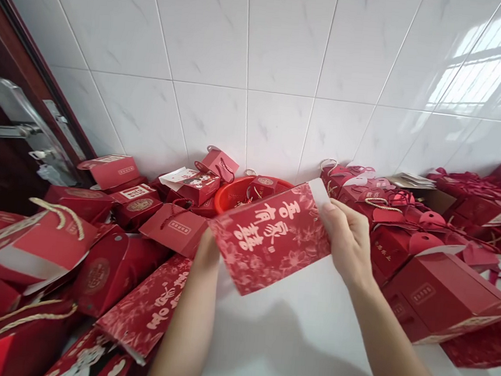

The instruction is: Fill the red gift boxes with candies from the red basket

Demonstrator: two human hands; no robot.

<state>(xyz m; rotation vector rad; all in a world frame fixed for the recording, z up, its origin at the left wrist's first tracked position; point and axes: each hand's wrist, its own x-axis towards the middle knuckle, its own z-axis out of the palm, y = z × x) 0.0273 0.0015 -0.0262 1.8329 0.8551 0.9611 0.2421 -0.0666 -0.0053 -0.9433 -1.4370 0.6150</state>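
A flat red packet (279, 237) with pale characters and a flower pattern is held tilted above the white table. Its upper right corner, where a white strip shows, is pinched by my right hand (347, 237). My left hand (208, 251) is at the packet's left end, mostly behind it, so its fingers are hidden. A similar red packet (152, 308) lies among the boxes beside my left forearm. Behind the held packet is an orange-red plastic basket (227, 196) with a small red box (263, 186) in it.
Red gift boxes (107, 269) with rope handles are heaped on the left. More red boxes (443, 287) crowd the right side of the white table (289, 343). A tiled wall (285, 39) stands behind; a door handle (23, 127) is at far left.
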